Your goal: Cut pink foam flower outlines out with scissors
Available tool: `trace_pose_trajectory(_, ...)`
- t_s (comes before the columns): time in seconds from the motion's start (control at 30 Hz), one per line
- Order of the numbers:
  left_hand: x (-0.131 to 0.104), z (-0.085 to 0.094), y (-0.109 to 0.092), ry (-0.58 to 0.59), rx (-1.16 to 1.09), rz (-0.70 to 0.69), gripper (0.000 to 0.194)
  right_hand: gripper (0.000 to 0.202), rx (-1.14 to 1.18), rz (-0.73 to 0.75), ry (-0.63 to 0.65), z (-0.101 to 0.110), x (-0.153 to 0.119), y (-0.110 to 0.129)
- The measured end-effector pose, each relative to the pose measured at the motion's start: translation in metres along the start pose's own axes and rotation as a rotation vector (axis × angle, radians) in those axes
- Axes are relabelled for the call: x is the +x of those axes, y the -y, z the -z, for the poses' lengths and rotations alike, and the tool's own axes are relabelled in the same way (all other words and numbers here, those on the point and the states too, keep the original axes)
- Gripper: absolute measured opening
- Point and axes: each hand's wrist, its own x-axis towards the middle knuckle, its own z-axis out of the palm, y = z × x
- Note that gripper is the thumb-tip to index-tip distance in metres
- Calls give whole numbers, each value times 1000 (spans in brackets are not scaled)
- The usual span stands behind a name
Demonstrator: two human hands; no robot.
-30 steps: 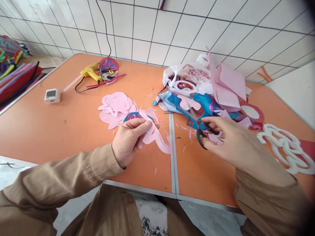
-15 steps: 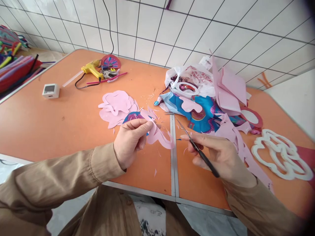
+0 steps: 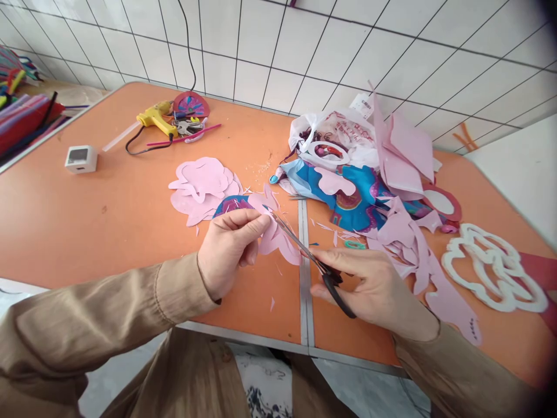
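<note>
Near the middle of the orange table, my left hand (image 3: pixel 230 247) pinches a curvy pink cutout (image 3: pixel 278 241) between thumb and fingers. My right hand (image 3: pixel 361 278) holds scissors (image 3: pixel 333 284) by their black handles, and the blades point up and left, their tips at the pink cutout beside my left fingertips. Behind my left hand lies a blue and purple piece (image 3: pixel 232 204), partly covered. A stack of pink cutouts (image 3: pixel 202 183) rests to its left.
A yellow glue gun (image 3: pixel 159 120) and a small white box (image 3: pixel 81 159) sit at the back left. Blue patterned fabric (image 3: pixel 352 194), a plastic bag (image 3: pixel 343 136), pink scraps (image 3: pixel 404 235) and white cloud-shaped outlines (image 3: pixel 494 267) lie on the right.
My right hand has moved slightly down, and the scissors have swung left so that their tips now meet the pink cutout. My left hand keeps its pinch. The view has shifted slightly.
</note>
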Motion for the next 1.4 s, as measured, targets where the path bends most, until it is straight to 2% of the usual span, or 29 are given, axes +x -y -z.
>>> trace_pose_trajectory(0.17,0,1,2,6,7,7,34,25,-30,-27,44,0,1,2)
trace_pose_trajectory(0.53,-3,-1,4,33,-18,49,29,27,-137,44,20,-2,0,3)
trace_pose_trajectory(0.77,-4,-1,4,34,-46,67,28,29,-124,14,41,-2,-2,3)
trace_pose_trajectory(1.1,-5,-4,3,23,-65,85,27,32,-204,84,-16,-5,0,5)
trace_pose_trajectory(1.4,-6,-5,3,15,-83,88,26,32,-196,69,5,-5,-1,5)
